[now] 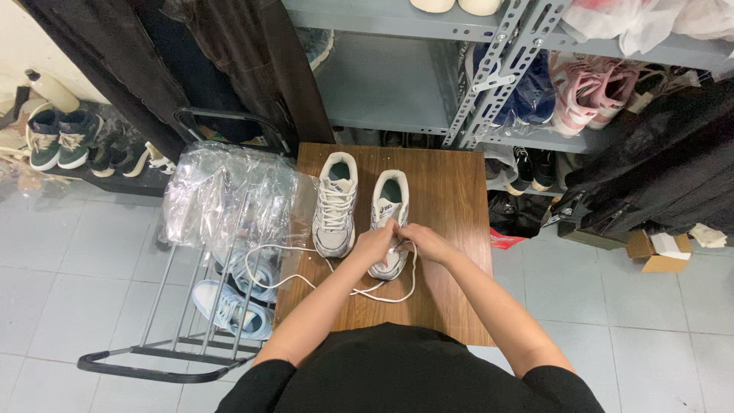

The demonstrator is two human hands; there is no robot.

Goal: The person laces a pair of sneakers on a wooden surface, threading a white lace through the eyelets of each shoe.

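On the wooden table: a small brown table carries a pair of white sneakers side by side, toes toward the person, which keeps the lacing within easy reach of both hands.
Left hand: the left hand is closed, fingertips pinched on the white lace at the toe end of the right-hand sneaker; how tight the pinch is cannot be told.
Right hand: the right hand meets the left over the same shoe, fingers curled shut around the lace there, seemingly so the two can work one eyelet together.
Lace: its slack trails from the pinch in loose loops toward the person and off to the left of the hands, lying free on the wood.
Other sneaker: the left-hand sneaker stands just beyond the left hand, already laced, untouched.
Left of the grip: a crumpled clear plastic sheet drapes a metal rack holding pale blue shoes.
Beyond the grip: grey shelving holds more footwear.
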